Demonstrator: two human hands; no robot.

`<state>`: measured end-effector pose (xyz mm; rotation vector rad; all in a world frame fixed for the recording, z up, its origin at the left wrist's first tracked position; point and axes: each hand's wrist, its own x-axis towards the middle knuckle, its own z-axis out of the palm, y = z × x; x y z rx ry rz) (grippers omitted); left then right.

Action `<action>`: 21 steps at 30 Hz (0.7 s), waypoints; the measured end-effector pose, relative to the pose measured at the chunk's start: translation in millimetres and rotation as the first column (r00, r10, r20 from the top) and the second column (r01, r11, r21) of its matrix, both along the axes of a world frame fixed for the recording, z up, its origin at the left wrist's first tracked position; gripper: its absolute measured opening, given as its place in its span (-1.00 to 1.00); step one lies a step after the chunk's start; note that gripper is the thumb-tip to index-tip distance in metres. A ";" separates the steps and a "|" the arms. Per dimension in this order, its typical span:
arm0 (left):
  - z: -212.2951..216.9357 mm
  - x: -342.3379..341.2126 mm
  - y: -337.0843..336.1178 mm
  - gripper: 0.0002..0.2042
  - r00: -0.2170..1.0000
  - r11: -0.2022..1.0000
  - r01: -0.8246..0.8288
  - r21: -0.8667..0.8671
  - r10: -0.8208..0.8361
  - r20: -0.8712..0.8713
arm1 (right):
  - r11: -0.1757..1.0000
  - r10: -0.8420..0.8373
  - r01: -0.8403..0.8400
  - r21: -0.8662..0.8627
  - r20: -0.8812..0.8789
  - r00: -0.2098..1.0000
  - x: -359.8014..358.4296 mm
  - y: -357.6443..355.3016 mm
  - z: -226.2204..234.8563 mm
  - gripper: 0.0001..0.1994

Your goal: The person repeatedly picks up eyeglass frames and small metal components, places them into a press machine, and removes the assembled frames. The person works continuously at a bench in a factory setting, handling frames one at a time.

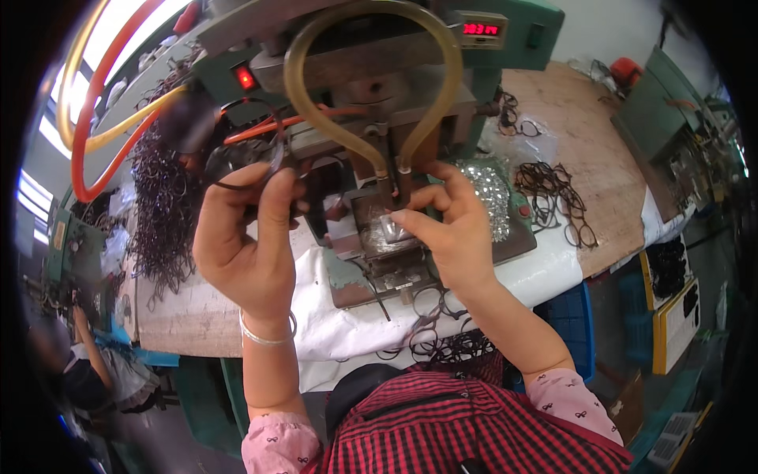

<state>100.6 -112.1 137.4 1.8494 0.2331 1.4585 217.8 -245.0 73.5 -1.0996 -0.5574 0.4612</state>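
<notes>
At the press bed, under the two tube ends, right hand (446, 229) has thumb and forefinger pinched shut over a small shiny piece (395, 231) on the metal block (379, 229); piece sits right at the fingertips, partly hidden, its shape not clear. Left hand (249, 245) raised to the left of the block, fingers curled closed around one dark frame (241, 162), which stands up above the knuckles, lens rings showing. One bangle (264, 336) on the left wrist.

One clear looped tube (371, 71) runs down to the block. One red hose (91, 118) and one yellow hose (126, 126) curve off to the left. Machine (505, 55) is green, with one red digit display (481, 29) and one red lamp (245, 77).

Three loose heaps of dark frames, too many to count: big pile (162, 213) left, spread (553, 197) on the board right, some (442, 336) below the bed near the lap. One silvery heap (489, 193) just beside the right hand. White cloth (339, 324) over the bench edge. One blue crate (572, 316) lower right.
</notes>
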 end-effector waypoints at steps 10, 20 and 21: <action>-23.9 -47.9 -49.8 -0.75 0.511 0.189 0.248 -0.950 -0.859 -0.038 | 0.425 0.027 0.746 -0.512 0.831 0.555 33.6 -104.5 -52.5 -0.79; -45.2 -4.2 -63.0 -0.74 0.549 -0.032 0.162 -0.986 -0.828 0.117 | 0.535 -0.132 0.760 -0.369 0.852 0.507 87.9 -67.4 -76.0 -0.92; -43.5 -5.6 -65.6 -0.74 0.572 -0.029 0.140 -0.990 -0.813 0.105 | 0.504 -0.100 0.788 -0.354 0.882 0.460 83.1 -67.2 -81.2 -0.91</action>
